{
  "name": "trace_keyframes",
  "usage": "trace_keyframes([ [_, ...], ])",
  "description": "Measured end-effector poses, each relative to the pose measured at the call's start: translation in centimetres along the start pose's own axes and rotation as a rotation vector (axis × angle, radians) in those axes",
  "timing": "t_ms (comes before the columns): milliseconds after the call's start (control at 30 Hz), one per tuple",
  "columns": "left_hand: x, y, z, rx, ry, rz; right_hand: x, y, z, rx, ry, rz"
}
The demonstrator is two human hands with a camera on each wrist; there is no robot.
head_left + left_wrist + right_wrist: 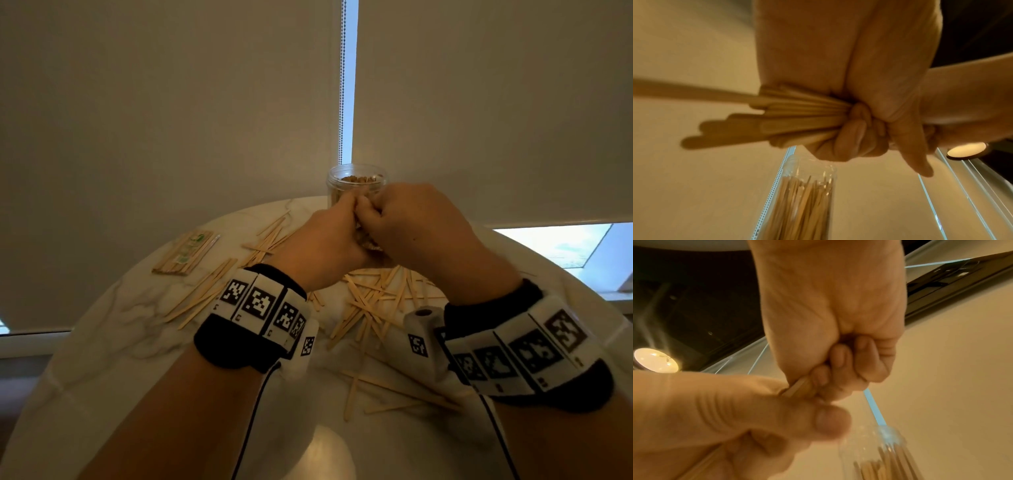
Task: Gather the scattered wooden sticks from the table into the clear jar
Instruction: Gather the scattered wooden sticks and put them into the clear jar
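Observation:
The clear jar (356, 183) stands upright at the table's far edge, partly filled with wooden sticks; it also shows in the left wrist view (807, 194) and the right wrist view (884, 456). Just in front of the jar, above the table, my left hand (337, 222) and right hand (380, 214) meet fist to fist. Both grip one bundle of sticks (368, 242). In the left wrist view, curled fingers (849, 139) clamp the bundle (777, 120), which fans out leftward. The right wrist view shows curled fingers (846, 368) round stick ends (797, 388).
Many loose sticks (370, 305) lie scattered on the round marble table (120, 329), below and left of my wrists. A wrapped packet of sticks (186, 253) lies at the far left. Roller blinds and a bead chain (342, 85) hang right behind the jar.

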State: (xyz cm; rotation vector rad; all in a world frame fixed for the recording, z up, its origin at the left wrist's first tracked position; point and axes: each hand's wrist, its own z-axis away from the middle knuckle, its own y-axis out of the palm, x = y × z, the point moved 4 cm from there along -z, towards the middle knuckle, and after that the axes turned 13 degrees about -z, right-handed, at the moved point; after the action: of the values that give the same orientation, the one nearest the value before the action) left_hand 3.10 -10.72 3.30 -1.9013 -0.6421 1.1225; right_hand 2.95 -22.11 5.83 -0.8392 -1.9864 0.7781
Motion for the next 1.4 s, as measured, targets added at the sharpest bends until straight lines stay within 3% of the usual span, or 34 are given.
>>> trace_keyframes([
  [167,-0.6,-1.6,0.6,0.032,0.021,0.118,-1.8,-1.7,0.1,-0.065,-0.001,-0.086],
  [267,1.3,-3.6,0.5,-0.131,-0.108,0.212,-3.1,-3.8,0.4,-0.166,0.071,-0.214],
  [367,3.2,-4.4,0.4,-0.310,-0.342,0.543,-3.6,-4.9,0.7,-0.264,0.096,-0.252],
  [433,2.7,-3.9,0.6,-0.291,-0.432,0.868,-3.2,-4.7,0.5,-0.300,0.094,-0.258],
  [500,1.5,-3.1,0.6,-0.225,-0.445,1.024,-2.2,-3.8,0.3,-0.301,0.089,-0.259],
  [700,1.0,-1.5,0.4,-0.258,-0.503,0.903,-0.5,-2.0,0.4,-0.230,0.079,-0.219],
  [867,1.2,-1.6,0.1,-0.041,-0.482,0.849,-1.6,-2.6,0.4,-0.257,0.114,-0.254],
  [1067,2.9,-0.9,-0.2,-0.170,-0.388,0.830,-1.2,-1.9,0.4,-0.098,0.097,-0.282],
  [1233,3.1,-0.7,-0.5,-0.161,-0.436,0.832,-2.5,-3.3,0.4,-0.243,0.134,-0.235],
  [1400,6.1,-0.7,-0.9,-0.331,-0.526,0.713,-4.1,-7.6,-2.0,-0.442,0.188,-0.145],
])
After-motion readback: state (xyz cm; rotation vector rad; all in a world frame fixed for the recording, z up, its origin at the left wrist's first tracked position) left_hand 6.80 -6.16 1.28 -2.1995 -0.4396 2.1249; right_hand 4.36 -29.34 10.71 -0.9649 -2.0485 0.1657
